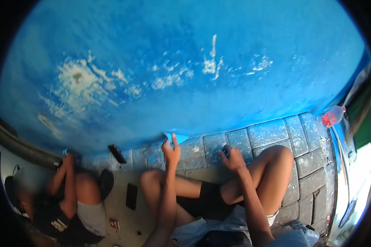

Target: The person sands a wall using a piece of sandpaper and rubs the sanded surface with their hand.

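My left hand (171,153) is closed with its thumb and fingers around a light blue flat piece (180,138), held low in front of the blue wall (185,99). Whether the piece is paper or plastic I cannot tell. Over the paving, near my bent knee, my right hand (235,159) grips a small dark object (226,149). Its kind does not show, as the fingers cover part of it. The wall's paint has chipped off in white patches above both hands.
Another person (66,197) sits at the left, hands near the wall's foot. A dark phone-like slab (131,196) and a small red pack (114,223) lie on the floor. Another dark slab (117,154) is by the wall. A plastic bottle (334,117) is at the right.
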Demonstrator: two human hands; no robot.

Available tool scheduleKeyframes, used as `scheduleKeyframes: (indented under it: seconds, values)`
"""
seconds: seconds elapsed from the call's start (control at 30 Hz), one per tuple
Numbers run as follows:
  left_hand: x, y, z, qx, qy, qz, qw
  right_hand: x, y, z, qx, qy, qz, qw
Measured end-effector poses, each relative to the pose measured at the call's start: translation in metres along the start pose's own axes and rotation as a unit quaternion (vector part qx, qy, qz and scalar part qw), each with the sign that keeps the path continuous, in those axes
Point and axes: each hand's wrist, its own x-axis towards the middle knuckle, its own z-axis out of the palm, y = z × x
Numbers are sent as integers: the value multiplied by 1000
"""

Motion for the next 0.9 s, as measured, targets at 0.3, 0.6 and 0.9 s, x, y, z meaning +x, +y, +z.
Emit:
scheduleKeyframes:
  seconds: [0.3, 0.6, 0.9]
  values:
    - [-1, -29, -1, 6, 25, -11, 1000, 0, 12, 7, -17, -51, -18, 998]
    - [-2, -13, 4, -28, 27, 49, 998, 1, 27, 14, -4, -20, -52, 998]
    - [-4, -5, -10, 27, 16, 20, 999, -4, -1, -9, 9, -9, 1, 1000]
